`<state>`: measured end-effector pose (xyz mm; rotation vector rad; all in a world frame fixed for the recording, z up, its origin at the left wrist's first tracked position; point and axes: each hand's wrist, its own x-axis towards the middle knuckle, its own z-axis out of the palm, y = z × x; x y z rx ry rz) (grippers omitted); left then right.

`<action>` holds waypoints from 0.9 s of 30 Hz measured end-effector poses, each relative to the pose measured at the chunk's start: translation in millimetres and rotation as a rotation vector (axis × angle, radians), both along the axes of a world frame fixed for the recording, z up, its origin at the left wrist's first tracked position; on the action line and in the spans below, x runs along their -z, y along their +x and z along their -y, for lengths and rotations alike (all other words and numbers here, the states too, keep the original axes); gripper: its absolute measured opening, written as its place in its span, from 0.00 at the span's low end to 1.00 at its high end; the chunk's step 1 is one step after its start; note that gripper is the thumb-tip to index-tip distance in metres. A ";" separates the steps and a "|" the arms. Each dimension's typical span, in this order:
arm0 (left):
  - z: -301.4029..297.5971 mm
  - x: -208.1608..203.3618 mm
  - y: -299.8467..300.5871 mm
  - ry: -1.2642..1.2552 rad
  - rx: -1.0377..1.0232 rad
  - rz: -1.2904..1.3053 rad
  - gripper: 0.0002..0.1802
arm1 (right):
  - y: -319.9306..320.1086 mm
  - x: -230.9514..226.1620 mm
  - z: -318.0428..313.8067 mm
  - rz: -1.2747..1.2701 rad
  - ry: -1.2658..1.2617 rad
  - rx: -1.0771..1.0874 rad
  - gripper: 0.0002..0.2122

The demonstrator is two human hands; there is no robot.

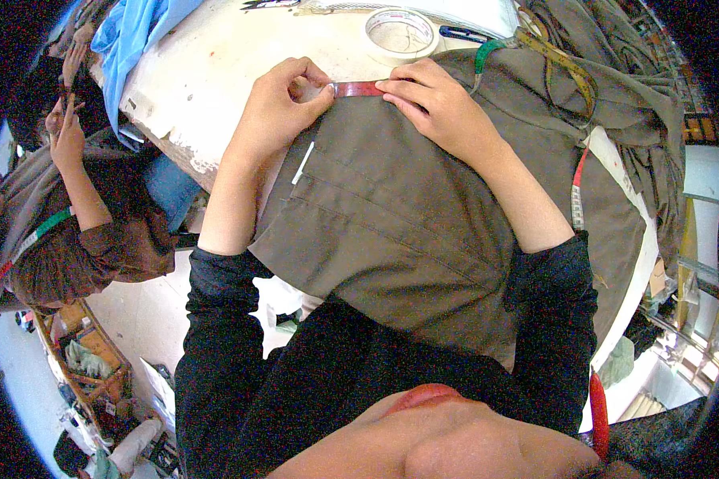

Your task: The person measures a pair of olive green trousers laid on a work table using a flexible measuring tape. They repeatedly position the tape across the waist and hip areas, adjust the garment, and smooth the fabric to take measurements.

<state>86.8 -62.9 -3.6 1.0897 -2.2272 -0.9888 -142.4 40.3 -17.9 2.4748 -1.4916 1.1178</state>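
A red stretch of measuring tape [358, 89] lies straight along the upper edge of a brown-grey garment piece [391, 215]. Pinched between the thumb and fingertips of my left hand [284, 104] is its metal-tipped end. The fingers of my right hand [443, 112] are closed on the tape a short way to the right, resting on the cloth. More measuring tape, green, yellow and red-white, curls over the fabric beyond my right forearm. A short white strip [303, 163] shows on the garment below my left hand. The cloth hangs over the table's near edge towards me.
On the pale, worn table [208, 80] are a roll of masking tape [399, 36] and a dark blue cutter [465, 33]. Light-blue cloth [132, 52] drapes over the left edge. More brown fabric [643, 104] lies right. At left, a co-worker's hand [68, 144] is raised.
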 end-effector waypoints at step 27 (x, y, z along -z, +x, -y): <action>-10.4 0.9 -11.9 -0.599 0.132 0.191 0.19 | 0.6 0.7 1.0 -0.036 -0.039 -0.011 0.09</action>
